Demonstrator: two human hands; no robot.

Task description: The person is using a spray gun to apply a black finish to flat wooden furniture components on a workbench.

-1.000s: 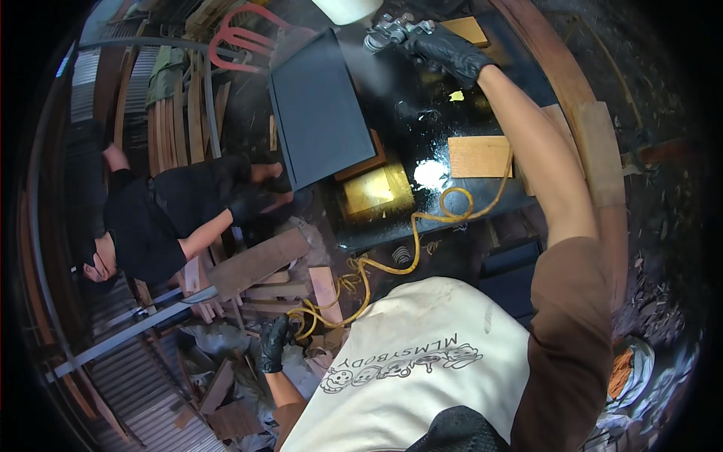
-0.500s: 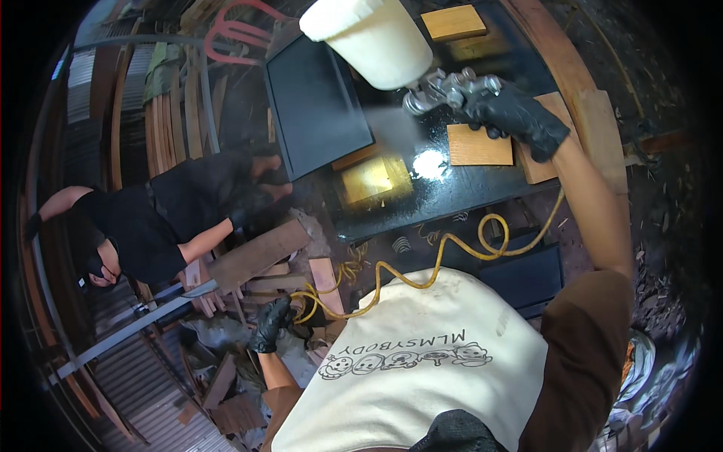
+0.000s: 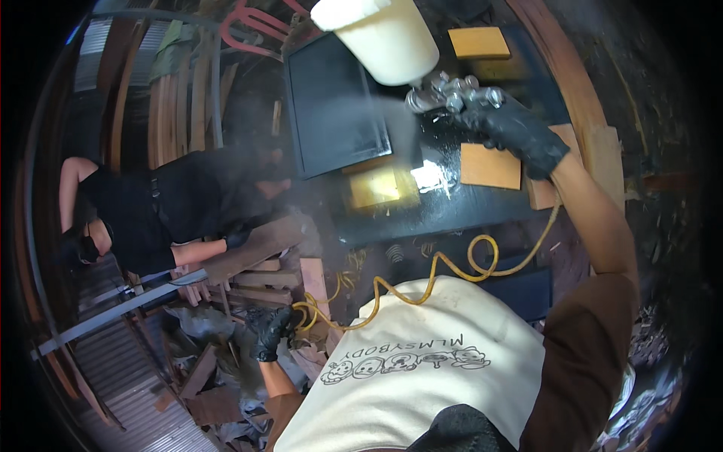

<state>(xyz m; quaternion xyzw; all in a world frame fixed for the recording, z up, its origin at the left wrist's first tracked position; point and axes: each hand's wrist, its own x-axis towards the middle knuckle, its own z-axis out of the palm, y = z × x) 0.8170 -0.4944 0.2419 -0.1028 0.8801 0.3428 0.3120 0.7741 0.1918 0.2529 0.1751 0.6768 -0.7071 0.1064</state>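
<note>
My right hand [image 3: 520, 137], in a black glove, is closed around a metal spray gun [image 3: 456, 96] with a large white paint cup [image 3: 392, 44] on it. Pale mist drifts left from the nozzle over a black framed panel [image 3: 331, 109], which lies propped on a glossy black board [image 3: 444, 212]. Lower left, my gloved left hand [image 3: 269, 330] is closed on loops of a yellow coiled air hose [image 3: 431, 285]. From there the hose stretches across my front up to my right wrist. The left fingertips are partly hidden in shadow.
Wooden blocks [image 3: 491, 166] sit around the glossy board, with a long plank [image 3: 576, 83] along its right side. Another person [image 3: 143, 215] in black stands at left beside a metal rail [image 3: 120, 313]. Offcuts [image 3: 263, 279] are heaped there, and a red chair [image 3: 256, 26] stands behind.
The board, panel and blocks have shifted slightly right in view. The spray gun stays over the board, still misting. The other person has bent an arm and shifted position.
</note>
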